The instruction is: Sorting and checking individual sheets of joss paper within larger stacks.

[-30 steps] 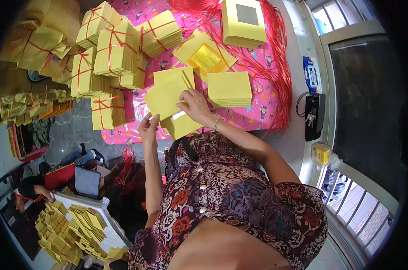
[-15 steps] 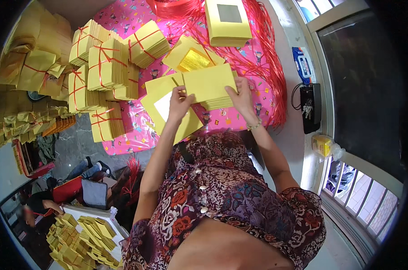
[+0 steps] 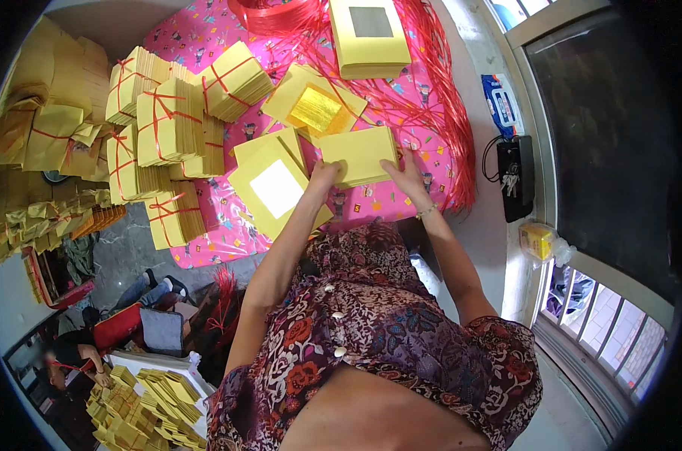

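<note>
My left hand (image 3: 325, 176) grips the left side of a neat stack of folded yellow paper (image 3: 362, 152). On its opposite side my right hand (image 3: 406, 179) holds the stack, thumb on the near right corner and fingers along the right edge. The stack lies low over a pink patterned table cover (image 3: 354, 213). Beside my left hand is a yellow sheet with a white square (image 3: 278, 188), partly over other yellow sheets. Just beyond the stack, a shiny gold square (image 3: 318, 107) lies on more yellow paper.
Bundles of yellow paper tied with red ribbon (image 3: 168, 124) are piled at the left. Red plastic strands (image 3: 461, 150) run down the table's right side. A thick yellow stack (image 3: 369, 56) stands at the back. Lower left, another person (image 3: 81, 349) sits by more yellow packets (image 3: 123, 413).
The upper yellow piece, which was raised and offset over the stack, now lies even with it. Both hands have moved slightly toward me and hold the stack's sides.
</note>
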Tool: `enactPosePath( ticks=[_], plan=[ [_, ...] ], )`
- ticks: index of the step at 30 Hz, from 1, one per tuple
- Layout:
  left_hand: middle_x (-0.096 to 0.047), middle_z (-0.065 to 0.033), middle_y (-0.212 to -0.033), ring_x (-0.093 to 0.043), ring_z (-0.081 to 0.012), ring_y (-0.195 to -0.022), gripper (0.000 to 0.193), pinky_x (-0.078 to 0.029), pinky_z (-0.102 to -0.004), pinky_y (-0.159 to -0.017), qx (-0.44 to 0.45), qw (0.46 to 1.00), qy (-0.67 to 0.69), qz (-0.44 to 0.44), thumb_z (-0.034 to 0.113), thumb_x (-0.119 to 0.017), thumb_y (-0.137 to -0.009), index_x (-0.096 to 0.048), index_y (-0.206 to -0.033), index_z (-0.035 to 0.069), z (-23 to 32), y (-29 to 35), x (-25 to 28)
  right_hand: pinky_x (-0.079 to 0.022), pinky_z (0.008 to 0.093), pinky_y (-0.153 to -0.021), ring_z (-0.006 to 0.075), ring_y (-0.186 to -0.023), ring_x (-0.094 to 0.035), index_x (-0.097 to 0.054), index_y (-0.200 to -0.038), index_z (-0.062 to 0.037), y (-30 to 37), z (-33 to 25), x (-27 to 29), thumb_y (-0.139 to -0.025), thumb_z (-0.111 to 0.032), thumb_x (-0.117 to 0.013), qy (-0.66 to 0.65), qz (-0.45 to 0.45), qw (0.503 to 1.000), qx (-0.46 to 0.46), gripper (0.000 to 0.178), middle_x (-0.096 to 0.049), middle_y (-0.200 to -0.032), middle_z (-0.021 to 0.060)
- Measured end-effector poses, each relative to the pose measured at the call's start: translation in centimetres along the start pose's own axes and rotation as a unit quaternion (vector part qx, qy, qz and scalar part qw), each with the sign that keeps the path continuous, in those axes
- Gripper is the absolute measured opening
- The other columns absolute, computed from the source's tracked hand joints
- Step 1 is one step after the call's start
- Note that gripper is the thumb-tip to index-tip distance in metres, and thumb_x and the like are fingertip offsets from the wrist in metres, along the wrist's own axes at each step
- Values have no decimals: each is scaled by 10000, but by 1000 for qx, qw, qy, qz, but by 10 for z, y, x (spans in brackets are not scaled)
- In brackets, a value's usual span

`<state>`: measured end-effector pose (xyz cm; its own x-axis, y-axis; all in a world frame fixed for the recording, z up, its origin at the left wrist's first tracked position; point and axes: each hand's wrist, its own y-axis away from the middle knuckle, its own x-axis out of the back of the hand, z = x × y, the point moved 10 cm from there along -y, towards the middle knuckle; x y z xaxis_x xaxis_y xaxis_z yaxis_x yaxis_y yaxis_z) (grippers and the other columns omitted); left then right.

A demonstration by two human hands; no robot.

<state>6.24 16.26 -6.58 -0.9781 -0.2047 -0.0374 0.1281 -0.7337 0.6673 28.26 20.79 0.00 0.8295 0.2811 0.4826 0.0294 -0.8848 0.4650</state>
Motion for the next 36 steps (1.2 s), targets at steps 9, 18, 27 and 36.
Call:
enactPosePath(
  ticks=[9,18,27,36],
  plan=[
    [-614,-179,-1094,-612,-235,-983,373,-485,-329,-835,21,994,63,-84,90,-563,-878,-496,-1192,-99,-48,-40,-20,-364,344,-1020,262,-1224,-465,-283,-1430,-12,-23,39,-24,-863,-306,-601,-119,-75,989,49,713,-478,-1334,174],
    [-525,-194,-1183,-560,-256,-1031,720,-478,-326,-864,29,990,132,-31,92,-633,-811,-215,-1384,-33,-22,-5,-34,-409,356,-959,258,-1145,-532,-396,-1372,-18,-28,51,-23,-871,-340,-569,-97,-61,993,-2,620,-572,-1233,155],
    [-514,-248,-1263,-574,-293,-1090,885,-456,-342,-929,-45,994,6,97,192,-654,-773,-134,-1445,-54,10,28,-13,-433,367,-929,252,-1092,-573,-496,-1283,14,-32,36,-11,-880,-364,-607,-115,-98,988,39,563,-613,-1166,159],
    [-447,-254,-1258,-458,-351,-1176,630,-368,-398,-1012,-300,945,-65,115,133,-588,-839,-315,-1374,-55,86,101,37,-409,361,-948,252,-1132,-508,-532,-1197,30,28,-96,45,-879,-257,-639,110,173,947,249,442,-537,-1220,186]
  ],
)
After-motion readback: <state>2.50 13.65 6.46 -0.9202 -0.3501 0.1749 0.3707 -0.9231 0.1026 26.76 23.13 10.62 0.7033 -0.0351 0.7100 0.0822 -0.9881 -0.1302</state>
